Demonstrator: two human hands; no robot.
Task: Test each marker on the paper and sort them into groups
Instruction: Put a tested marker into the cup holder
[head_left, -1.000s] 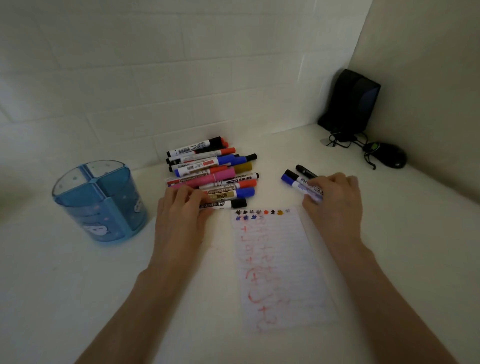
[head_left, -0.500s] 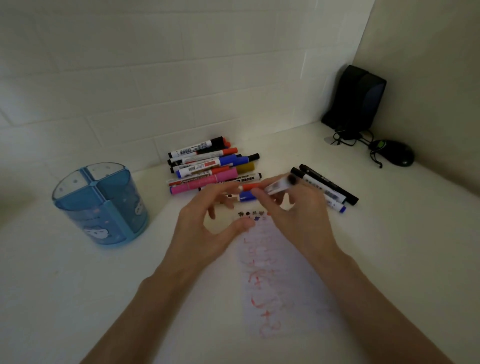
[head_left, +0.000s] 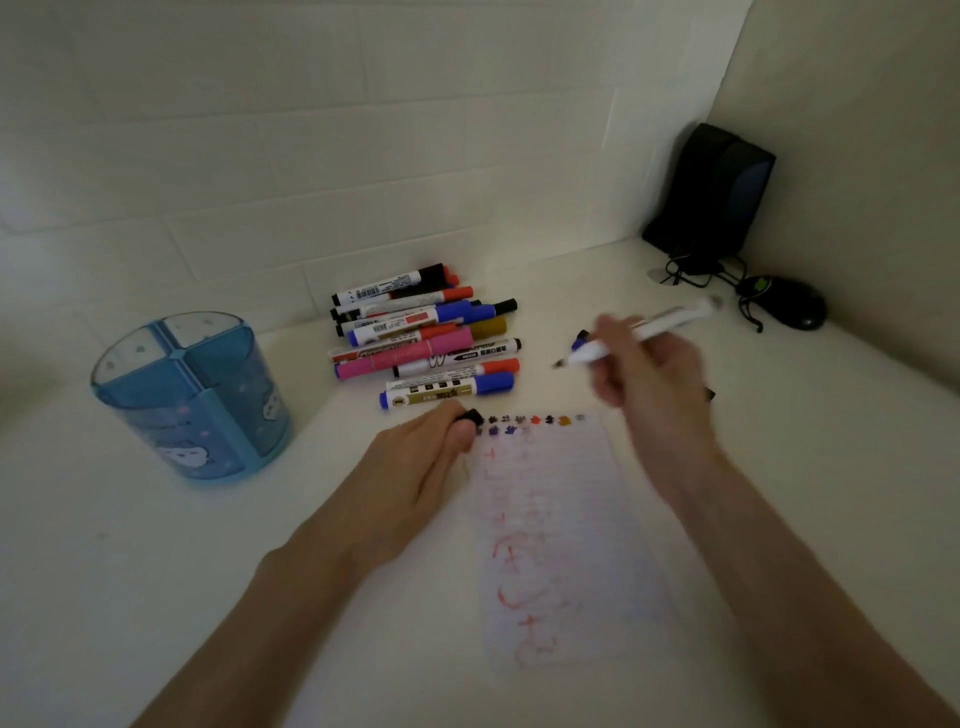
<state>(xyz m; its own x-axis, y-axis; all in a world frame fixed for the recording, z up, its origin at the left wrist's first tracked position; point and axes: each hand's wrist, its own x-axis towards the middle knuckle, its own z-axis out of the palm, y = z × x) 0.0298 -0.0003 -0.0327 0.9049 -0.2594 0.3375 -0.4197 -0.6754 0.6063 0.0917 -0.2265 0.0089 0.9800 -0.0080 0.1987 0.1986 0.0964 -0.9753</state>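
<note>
Under white tiles (head_left: 415, 156) (dimly lit), markers (head_left: 415, 338) litter the pale counter (head_left: 156, 571).

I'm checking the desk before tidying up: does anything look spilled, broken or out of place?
Nothing spilled or broken. The marker in the right hand is uncapped, its cap in the left hand, as testing needs. The other markers lie in a loose heap.
</note>
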